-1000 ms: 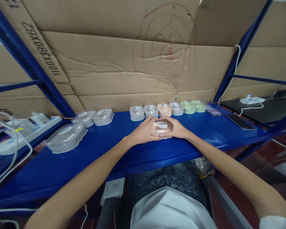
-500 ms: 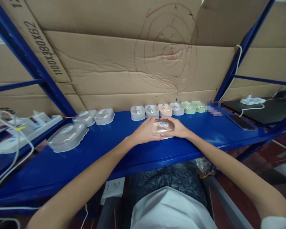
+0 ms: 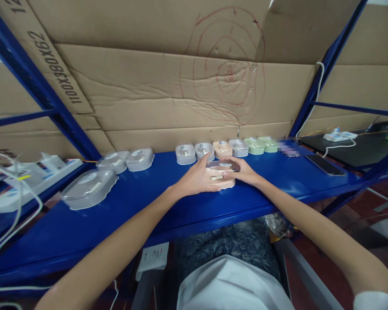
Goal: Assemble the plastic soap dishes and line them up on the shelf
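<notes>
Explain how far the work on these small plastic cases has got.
Looks done: six lidded pastel cases line the back of the blue shelf. In hand: left hand and right hand hold a peach plastic case, its clear lid raised. Possibly left: three grey lidded cases at left.

A row of small lidded cases lines the blue shelf against cardboard; a phone lies right, power strip left.
</notes>
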Tool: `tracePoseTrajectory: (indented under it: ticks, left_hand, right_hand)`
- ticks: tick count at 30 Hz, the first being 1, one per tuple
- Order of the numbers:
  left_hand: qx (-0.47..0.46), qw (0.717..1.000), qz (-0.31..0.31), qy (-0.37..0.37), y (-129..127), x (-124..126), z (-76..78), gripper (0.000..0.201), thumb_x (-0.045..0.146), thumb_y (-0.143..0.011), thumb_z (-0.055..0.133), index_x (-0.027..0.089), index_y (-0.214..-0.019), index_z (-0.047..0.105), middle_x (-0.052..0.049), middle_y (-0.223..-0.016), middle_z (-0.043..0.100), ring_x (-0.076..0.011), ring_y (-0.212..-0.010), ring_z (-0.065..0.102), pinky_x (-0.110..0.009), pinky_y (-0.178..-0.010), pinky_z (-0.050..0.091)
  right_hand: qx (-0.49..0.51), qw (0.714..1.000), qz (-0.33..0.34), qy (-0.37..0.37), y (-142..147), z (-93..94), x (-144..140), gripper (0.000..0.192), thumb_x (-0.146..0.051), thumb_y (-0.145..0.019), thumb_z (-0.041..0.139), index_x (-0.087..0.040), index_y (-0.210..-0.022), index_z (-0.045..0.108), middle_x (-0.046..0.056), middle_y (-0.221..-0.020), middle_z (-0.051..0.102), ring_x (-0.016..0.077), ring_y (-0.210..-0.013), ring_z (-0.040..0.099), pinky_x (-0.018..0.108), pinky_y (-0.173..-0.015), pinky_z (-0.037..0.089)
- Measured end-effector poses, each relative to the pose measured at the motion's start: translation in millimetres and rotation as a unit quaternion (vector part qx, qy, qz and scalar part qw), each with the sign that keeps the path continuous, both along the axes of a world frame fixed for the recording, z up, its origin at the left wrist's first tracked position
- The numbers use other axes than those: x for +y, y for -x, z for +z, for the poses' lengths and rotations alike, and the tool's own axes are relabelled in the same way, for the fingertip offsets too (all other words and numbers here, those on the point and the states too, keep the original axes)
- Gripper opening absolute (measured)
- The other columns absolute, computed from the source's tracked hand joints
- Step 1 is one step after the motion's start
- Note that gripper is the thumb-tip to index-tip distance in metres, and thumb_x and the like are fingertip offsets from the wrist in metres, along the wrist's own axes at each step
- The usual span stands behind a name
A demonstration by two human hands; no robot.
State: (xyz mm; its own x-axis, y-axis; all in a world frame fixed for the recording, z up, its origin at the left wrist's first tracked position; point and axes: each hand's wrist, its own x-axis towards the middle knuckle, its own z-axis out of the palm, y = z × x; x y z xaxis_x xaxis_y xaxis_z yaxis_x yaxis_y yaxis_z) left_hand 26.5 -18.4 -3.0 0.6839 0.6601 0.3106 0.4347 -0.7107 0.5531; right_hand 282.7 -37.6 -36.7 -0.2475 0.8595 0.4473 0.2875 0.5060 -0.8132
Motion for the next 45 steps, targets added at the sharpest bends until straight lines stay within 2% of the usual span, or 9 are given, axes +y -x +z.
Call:
tracePoseTrajectory:
  ticks: [6, 10, 13, 15, 18, 29, 36, 40, 45]
  left_hand:
    - [0.03, 1.0, -0.001, 0.007, 1.9, 7.9, -6.3, 0.139, 0.065, -0.068, 0.095, 0.019, -0.173, 0.016, -0.027, -0.157, 0.055, -0.0485, -0.144, 0.057, -0.065, -0.116, 0.047]
    - [0.062, 0.997, -0.002, -0.034, 1.6, 15.1, -10.7, 0.12, 0.075, -0.069, 0.09, 0.018, -0.163, 0.042, -0.025, -0.159, 0.055, -0.0509, -0.146, 0.053, -0.065, -0.115, 0.046]
    - [0.087, 0.994, -0.024, -0.058, 1.3, 14.5, -5.9, 0.09, 0.073, -0.074, 0.086, 0.02, -0.143, 0.064, -0.018, -0.141, 0.069, -0.0462, -0.134, 0.062, -0.059, -0.111, 0.05]
    - [0.098, 0.993, -0.032, -0.061, 1.7, 12.9, -2.1, 0.079, 0.071, -0.077, 0.085, 0.023, -0.137, 0.069, -0.013, -0.132, 0.073, -0.0431, -0.128, 0.065, -0.055, -0.108, 0.051]
    - [0.104, 0.992, -0.031, -0.063, 3.2, 12.5, -0.5, 0.085, 0.072, -0.075, 0.085, 0.023, -0.142, 0.065, -0.013, -0.136, 0.07, -0.0434, -0.131, 0.062, -0.053, -0.108, 0.051]
    - [0.13, 0.988, -0.038, -0.074, 5.8, 10.1, 4.1, 0.085, 0.072, -0.074, 0.085, 0.025, -0.142, 0.063, -0.012, -0.129, 0.071, -0.0419, -0.12, 0.065, -0.053, -0.1, 0.052]
    - [0.121, 0.99, -0.035, -0.066, 8.7, 6.8, 9.6, 0.069, 0.068, -0.072, 0.088, 0.027, -0.124, 0.071, -0.01, -0.12, 0.072, -0.0401, -0.114, 0.066, -0.05, -0.095, 0.053]
    - [0.128, 0.989, -0.039, -0.066, 9.0, 6.0, 10.6, 0.067, 0.066, -0.074, 0.087, 0.026, -0.125, 0.07, -0.01, -0.12, 0.072, -0.0394, -0.114, 0.065, -0.049, -0.096, 0.052]
    - [0.103, 0.992, -0.036, -0.065, 9.9, 8.3, 7.2, 0.075, 0.068, -0.071, 0.089, 0.027, -0.13, 0.069, -0.01, -0.122, 0.072, -0.0398, -0.117, 0.065, -0.05, -0.098, 0.052]
  right_hand:
    - [0.012, 0.998, -0.059, -0.004, -46.5, 14.1, -14.0, 0.063, -0.058, -0.081, 0.089, -0.027, -0.134, 0.072, 0.011, -0.145, 0.073, 0.0347, -0.13, 0.072, 0.061, -0.118, 0.054]
    - [-0.108, 0.982, -0.152, -0.027, -87.4, 12.3, -28.9, 0.069, -0.061, -0.076, 0.092, -0.024, -0.132, 0.074, 0.012, -0.139, 0.076, 0.0384, -0.128, 0.072, 0.064, -0.117, 0.053]
    - [-0.171, 0.965, -0.195, -0.039, -106.4, 9.1, -36.5, 0.069, -0.061, -0.078, 0.09, -0.024, -0.133, 0.074, 0.012, -0.139, 0.076, 0.0392, -0.128, 0.072, 0.063, -0.117, 0.052]
    - [-0.194, 0.959, -0.202, -0.05, -112.9, 9.2, -38.3, 0.07, -0.061, -0.078, 0.09, -0.024, -0.134, 0.074, 0.012, -0.14, 0.075, 0.039, -0.129, 0.071, 0.062, -0.117, 0.052]
    - [-0.22, 0.954, -0.196, -0.057, -117.8, 12.4, -37.2, 0.07, -0.061, -0.077, 0.09, -0.024, -0.135, 0.074, 0.012, -0.14, 0.076, 0.0395, -0.13, 0.071, 0.063, -0.118, 0.052]
    - [-0.303, 0.941, -0.138, -0.064, -125.7, 8.8, -26.0, 0.074, -0.058, -0.075, 0.091, -0.029, -0.141, 0.073, 0.009, -0.143, 0.075, 0.0409, -0.133, 0.07, 0.064, -0.117, 0.053]
    - [-0.334, 0.929, -0.131, -0.086, -126.4, 17.0, -21.8, 0.071, -0.046, -0.074, 0.088, -0.028, -0.142, 0.074, 0.011, -0.145, 0.074, 0.0446, -0.137, 0.066, 0.069, -0.119, 0.049]
    - [-0.316, 0.934, -0.128, -0.108, -106.5, 27.4, -23.6, 0.07, -0.054, -0.079, 0.087, -0.026, -0.142, 0.073, 0.013, -0.147, 0.072, 0.046, -0.14, 0.063, 0.072, -0.12, 0.046]
    - [-0.274, 0.948, -0.071, -0.146, -51.0, 36.0, -21.7, 0.079, -0.057, -0.08, 0.089, -0.031, -0.151, 0.066, 0.01, -0.155, 0.067, 0.0416, -0.148, 0.058, 0.069, -0.126, 0.041]
